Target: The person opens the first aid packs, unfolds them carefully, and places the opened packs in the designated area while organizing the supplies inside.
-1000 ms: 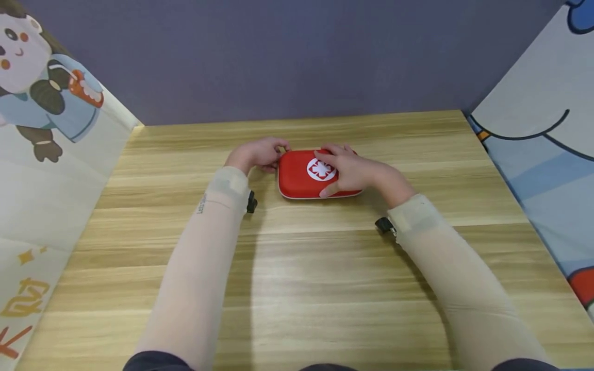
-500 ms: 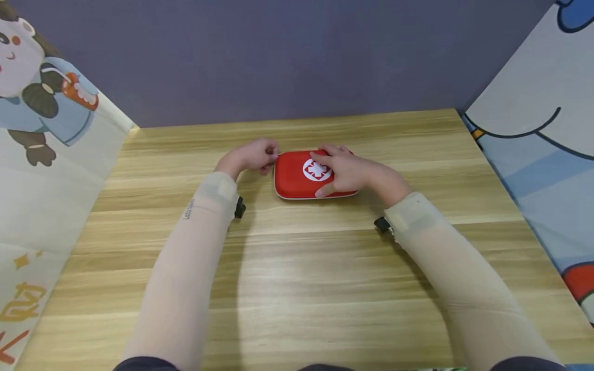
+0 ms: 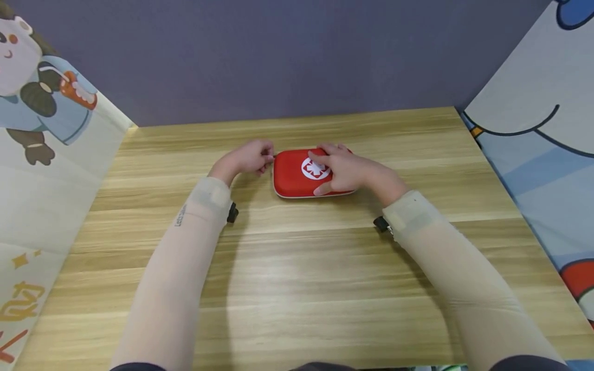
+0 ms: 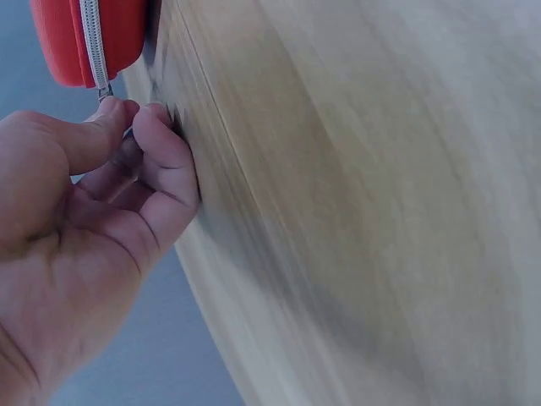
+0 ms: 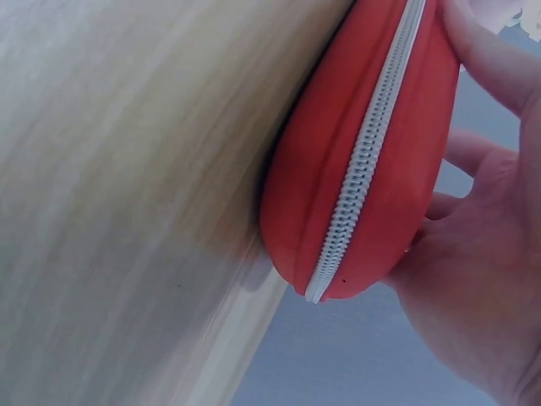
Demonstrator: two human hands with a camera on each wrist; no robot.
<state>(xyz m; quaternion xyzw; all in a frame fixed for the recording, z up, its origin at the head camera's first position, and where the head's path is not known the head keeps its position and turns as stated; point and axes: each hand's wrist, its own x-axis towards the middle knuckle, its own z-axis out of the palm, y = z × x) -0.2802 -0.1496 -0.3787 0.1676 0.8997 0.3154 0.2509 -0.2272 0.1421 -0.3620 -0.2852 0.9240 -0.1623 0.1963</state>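
Note:
A red first-aid case (image 3: 292,178) with a white cross emblem lies flat on the wooden table. My right hand (image 3: 350,171) grips its right half from above, thumb at the front edge and fingers over the top and far side. At the case's left end, my left hand (image 3: 252,156) pinches the zipper pull between thumb and curled index finger. In the left wrist view, the metal slider (image 4: 104,91) shows just above those fingertips, which cover most of the pull. The right wrist view shows closed white zipper teeth (image 5: 363,165) along the case's side.
The wooden table (image 3: 297,288) stretches in front of the case and to both sides. A grey-purple wall panel (image 3: 297,56) stands behind it. Cartoon-printed panels (image 3: 533,103) border the table left and right.
My left hand has moved slightly left, and its fingers have closed into a pinch on the zipper pull. My right hand keeps its hold on the case. The head view has shifted a little.

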